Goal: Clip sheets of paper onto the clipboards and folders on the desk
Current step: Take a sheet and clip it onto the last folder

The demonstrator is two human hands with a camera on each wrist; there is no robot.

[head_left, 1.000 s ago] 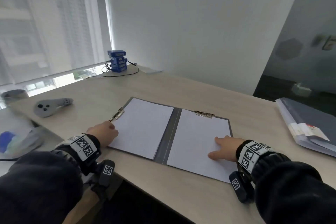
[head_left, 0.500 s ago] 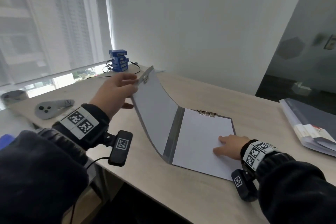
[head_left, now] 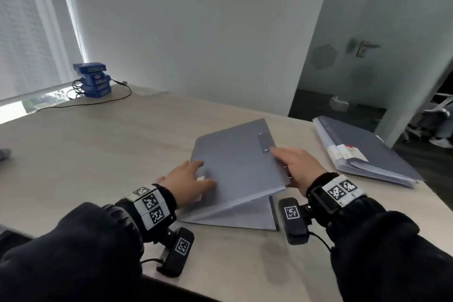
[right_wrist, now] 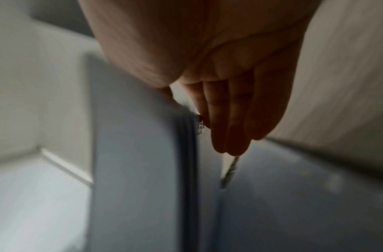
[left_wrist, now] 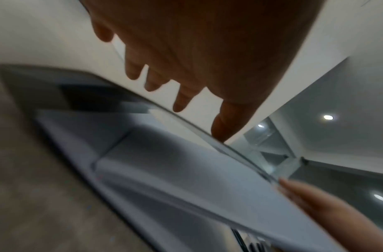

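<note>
— Where does the grey folder (head_left: 235, 167) stand?

— It lies on the desk (head_left: 98, 154) in front of the person, its cover folded nearly down, a wedge of gap left along the near edge. White sheets (head_left: 235, 213) show inside that gap, so the paper looks to be already in; the clips holding it cannot be seen from here.

— And the hands?

— The left hand (head_left: 186, 179) rests on the cover's left edge, fingers spread and fairly straight, thumb lying on top. The right hand (head_left: 296, 167) is at the right edge by the riveted strip, fingers extended together along the side; whether the thumb pinches the cover is hidden.

— So this one is nearly finished?

— By the look of it, only pressing the cover flat remains. A further stack of folders (head_left: 367, 152) sits well apart at the right of the desk, closed; whether those hold clipped sheets cannot be told.
</note>
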